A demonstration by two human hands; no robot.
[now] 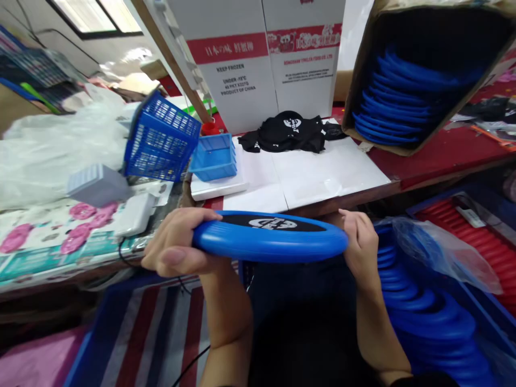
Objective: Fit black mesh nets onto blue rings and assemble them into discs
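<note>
A blue frisbee (270,244) with a black centre and a white print is held up in front of my body, its near edge towards me. My left hand (181,242) is closed round its left end, thumb on the near rim. At the right end, my right hand (360,242) is closed with its fingers against the rim. Beyond the frisbee, a pile of black printed fabric pieces (290,133) lies on a white board (322,172) on the table.
A tilted carton (350,107) of blue discs stands at the back right. Lower right is a crate of stacked blue discs (423,317), beside red ones (463,231). A small blue tray (213,158) and a blue basket (161,137) stand left. A white printed carton (242,102) stands behind.
</note>
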